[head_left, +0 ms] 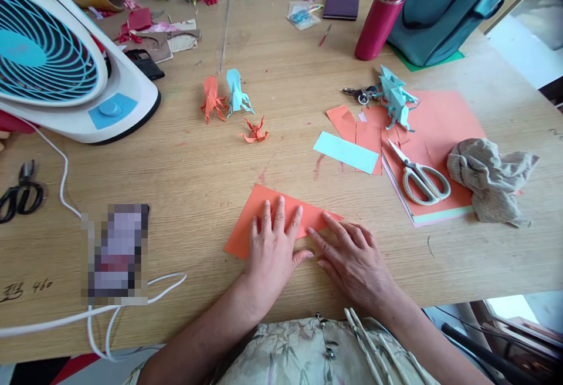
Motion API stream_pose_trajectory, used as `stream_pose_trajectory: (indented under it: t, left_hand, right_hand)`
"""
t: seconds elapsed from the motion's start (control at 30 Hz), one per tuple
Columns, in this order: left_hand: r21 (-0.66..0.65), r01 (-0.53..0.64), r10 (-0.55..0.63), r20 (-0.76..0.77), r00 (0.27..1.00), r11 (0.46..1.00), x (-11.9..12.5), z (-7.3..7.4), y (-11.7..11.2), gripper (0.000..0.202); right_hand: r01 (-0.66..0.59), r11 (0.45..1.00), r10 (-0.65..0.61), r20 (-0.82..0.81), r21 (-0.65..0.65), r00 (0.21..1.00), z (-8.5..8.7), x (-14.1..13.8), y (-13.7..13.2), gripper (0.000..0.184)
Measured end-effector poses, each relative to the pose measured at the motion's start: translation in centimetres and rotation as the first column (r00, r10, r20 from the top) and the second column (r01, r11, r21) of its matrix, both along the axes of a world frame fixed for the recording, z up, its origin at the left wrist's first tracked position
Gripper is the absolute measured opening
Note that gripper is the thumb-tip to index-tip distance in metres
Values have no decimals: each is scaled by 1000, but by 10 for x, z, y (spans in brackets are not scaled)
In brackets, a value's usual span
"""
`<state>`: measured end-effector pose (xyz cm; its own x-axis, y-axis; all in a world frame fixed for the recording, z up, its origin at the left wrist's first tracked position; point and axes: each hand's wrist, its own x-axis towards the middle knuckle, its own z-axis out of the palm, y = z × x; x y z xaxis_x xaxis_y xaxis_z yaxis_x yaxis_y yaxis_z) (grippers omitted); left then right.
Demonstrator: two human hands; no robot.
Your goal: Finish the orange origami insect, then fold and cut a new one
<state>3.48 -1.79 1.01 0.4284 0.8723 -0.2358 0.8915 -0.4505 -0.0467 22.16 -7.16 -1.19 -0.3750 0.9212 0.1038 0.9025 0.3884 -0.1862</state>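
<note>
An orange sheet of paper (244,220), with a slanted outline as if folded, lies on the wooden table right in front of me. My left hand (273,244) rests flat across its middle, fingers spread and pointing away from me. At the paper's right corner, my right hand (352,256) touches the edge with its index finger and thumb; the other fingers curl slightly, and nothing is held in it. Beyond the paper stand an orange folded figure (213,100), a light blue one (237,93) and a smaller orange one (255,131).
White-handled scissors (423,182) and a crumpled cloth (488,179) lie on orange sheets (457,118) at right, near blue folded figures (396,97). A blue strip (347,151) lies closer. At left are a fan (88,68), a phone (118,250) and white cables (57,321). A red bottle (382,18) stands behind.
</note>
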Motion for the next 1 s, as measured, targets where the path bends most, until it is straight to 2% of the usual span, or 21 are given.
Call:
stream_pose_trajectory:
  t: [0.2,0.37,0.53,0.63,0.77,0.9,1.0]
  left_hand:
    - [1,1,-1,1,1000,1000,-1,1,0,89]
    - [19,7,-7,7,1000,1000,-1,-2,-1,91]
    - [25,-2,2,12,1000,1000,-1,-5,-2,94]
    - [19,-5,4,10,1000,1000,-1,-4,-2,94]
    - [17,-11,11,23,1000,1000,0,-2,-1,90]
    - [25,-7,6,26,1000,1000,0,-2,0,92]
    - [18,-5,5,23,1000,1000,-1,-3,0,94]
  right_hand:
    - [12,1000,-12,-26,20,1000,7,-9,1,39]
    - [-19,998,25,-93,57,995,3,-14,8,33]
    - [-6,999,8,-33,43,999,-1,-16,6,46]
    - [-7,999,9,-36,50,999,1,-16,6,47]
    - [-18,999,18,-3,41,1000,3,-19,20,37]
    - [-13,1000,12,28,24,1000,-3,-23,35,49]
    - [-15,1000,15,-12,11,1000,-11,-21,39,53]
